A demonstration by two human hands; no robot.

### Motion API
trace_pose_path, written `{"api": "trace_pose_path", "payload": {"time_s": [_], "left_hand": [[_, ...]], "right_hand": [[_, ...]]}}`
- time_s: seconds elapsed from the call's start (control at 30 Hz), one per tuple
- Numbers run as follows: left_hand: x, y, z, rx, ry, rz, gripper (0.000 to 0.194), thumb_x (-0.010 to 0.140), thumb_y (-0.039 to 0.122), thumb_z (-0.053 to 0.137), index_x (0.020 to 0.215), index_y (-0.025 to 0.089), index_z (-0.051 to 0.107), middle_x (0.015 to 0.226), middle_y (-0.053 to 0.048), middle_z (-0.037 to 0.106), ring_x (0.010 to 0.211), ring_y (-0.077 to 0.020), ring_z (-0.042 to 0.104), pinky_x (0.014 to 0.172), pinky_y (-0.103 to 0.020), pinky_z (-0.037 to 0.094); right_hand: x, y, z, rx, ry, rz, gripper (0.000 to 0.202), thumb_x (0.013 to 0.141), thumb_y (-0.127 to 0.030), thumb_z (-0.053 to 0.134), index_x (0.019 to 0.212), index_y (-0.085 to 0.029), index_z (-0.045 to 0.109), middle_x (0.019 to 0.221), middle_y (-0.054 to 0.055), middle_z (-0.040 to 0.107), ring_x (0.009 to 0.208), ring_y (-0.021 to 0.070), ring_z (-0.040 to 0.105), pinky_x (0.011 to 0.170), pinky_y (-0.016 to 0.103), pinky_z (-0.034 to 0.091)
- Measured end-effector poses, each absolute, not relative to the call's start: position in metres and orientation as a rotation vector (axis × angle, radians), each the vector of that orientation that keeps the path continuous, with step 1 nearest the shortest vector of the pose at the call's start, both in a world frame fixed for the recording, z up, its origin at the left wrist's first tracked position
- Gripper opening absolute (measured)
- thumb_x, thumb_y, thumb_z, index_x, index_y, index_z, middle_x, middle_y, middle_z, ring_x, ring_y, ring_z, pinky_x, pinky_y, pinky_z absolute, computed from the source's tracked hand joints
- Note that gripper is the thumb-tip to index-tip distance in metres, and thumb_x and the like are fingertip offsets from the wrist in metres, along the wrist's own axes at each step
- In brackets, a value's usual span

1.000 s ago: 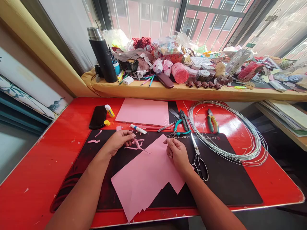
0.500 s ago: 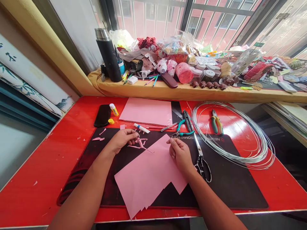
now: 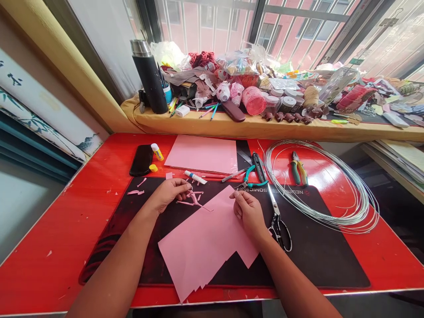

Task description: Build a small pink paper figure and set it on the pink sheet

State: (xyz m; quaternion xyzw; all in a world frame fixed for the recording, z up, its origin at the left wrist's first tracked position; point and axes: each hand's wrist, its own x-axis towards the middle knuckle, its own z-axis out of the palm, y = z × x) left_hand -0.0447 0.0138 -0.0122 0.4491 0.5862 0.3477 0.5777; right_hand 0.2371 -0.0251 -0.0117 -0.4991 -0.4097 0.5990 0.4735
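Pinched closed, the fingertips of the left hand (image 3: pixel 174 193) held a small pink figure (image 3: pixel 194 198) with thin, stick-like limbs, just above the middle of a black mat (image 3: pixel 314 243). One thin strand reached from the figure to the right, over a large pink sheet (image 3: pixel 202 238) lying at a slant on the mat. The right hand (image 3: pixel 247 208) was loosely curled at the sheet's upper right edge, thumb near the index finger; whether its fingertips met or gripped any paper could not be told.

Beyond the left hand lay a white tube (image 3: pixel 195 177) with a blue band, and, to the left, pink paper scraps (image 3: pixel 136 192). Scissors (image 3: pixel 278 225) lay to the right of the right hand, blades pointing away. Past them were a black cutter (image 3: pixel 259 168) and teal-handled pliers (image 3: pixel 252 176), then a wide coil of silver wire (image 3: pixel 362 203) around green-and-yellow pliers (image 3: pixel 298 169).

At the far side of the red table (image 3: pixel 49 247), a pink paper stack (image 3: pixel 202 153) lay flat. To its left were a glue stick (image 3: pixel 157 151), its yellow cap (image 3: pixel 153 168) and a black phone (image 3: pixel 141 160). Behind, a cluttered, cloth-covered sill (image 3: pixel 198 123) ran below a barred window (image 3: pixel 212 26).
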Motion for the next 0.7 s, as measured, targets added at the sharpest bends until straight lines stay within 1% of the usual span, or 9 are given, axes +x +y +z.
{"api": "trace_pose_path", "payload": {"time_s": [0.33, 0.53, 0.7], "left_hand": [[-0.051, 0.013, -0.008, 0.995, 1.402, 0.872, 0.038, 0.067, 0.051, 0.086, 0.076, 0.016, 0.073, 0.075, -0.006, 0.075, 0.057, -0.0124, 0.060, 0.055, -0.025, 0.047], [-0.065, 0.013, 0.005, 0.947, 1.448, 1.012, 0.043, 0.065, 0.053, 0.088, 0.080, 0.016, 0.074, 0.080, -0.005, 0.075, 0.069, -0.0144, 0.066, 0.060, -0.024, 0.052], [-0.079, 0.013, 0.019, 0.887, 1.501, 1.163, 0.044, 0.060, 0.051, 0.092, 0.079, 0.015, 0.075, 0.076, -0.005, 0.075, 0.067, -0.0149, 0.067, 0.059, -0.024, 0.054]], "right_hand": [[0.237, -0.026, -0.009, -1.244, -1.029, 1.442, 0.041, 0.089, -0.060, 0.072, 0.082, -0.020, 0.066, 0.048, -0.009, 0.037, 0.043, 0.0091, 0.030, 0.044, 0.024, 0.023], [0.238, -0.025, -0.010, -1.230, -1.034, 1.455, 0.041, 0.090, -0.058, 0.072, 0.082, -0.019, 0.067, 0.048, -0.008, 0.037, 0.044, 0.0089, 0.031, 0.045, 0.024, 0.023], [0.238, -0.025, -0.010, -1.218, -1.031, 1.459, 0.040, 0.090, -0.058, 0.072, 0.082, -0.019, 0.068, 0.048, -0.008, 0.037, 0.045, 0.0095, 0.032, 0.047, 0.025, 0.023]]}}
